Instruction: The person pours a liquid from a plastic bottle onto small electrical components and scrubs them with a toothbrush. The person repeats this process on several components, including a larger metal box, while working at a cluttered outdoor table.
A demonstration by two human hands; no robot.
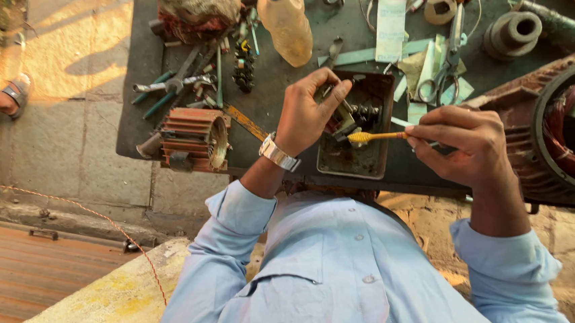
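Yellow toothbrush (375, 136) pinched in the right hand (465, 148), fingers closed round the handle, bristle end pointing left over a dark rectangular metal tray (355, 160). Left hand (306, 113) curled shut on a small metal part (343, 120), held over the tray's upper half; the brush head sits just beside that part, contact hard to tell. More small dark bolts or parts lie inside the tray near the left fingers. Silver wristwatch (278, 153) on the left wrist. Both forearms in rolled light blue shirt sleeves.

Tray sits at the near edge of a dark green desk (140, 77), between the two hands. Left of the tray: a ribbed reddish motor end cover (193, 140), pliers and loose tools (174, 85) above it. Plastic bottle of yellowish liquid with blue cap (286, 21) stands behind the left hand. Dirty rag bundle (197, 9) at top. Scissors (444, 69) and pale green paper strips right of the tray, a tape roll (440, 9) and a dark pulley-like ring (513, 33) further back. Large motor housing with copper windings (569, 132) at far right, just beside the right hand.

Another person's sandalled foot (13, 96) on the paving at far left, well apart from the desk.
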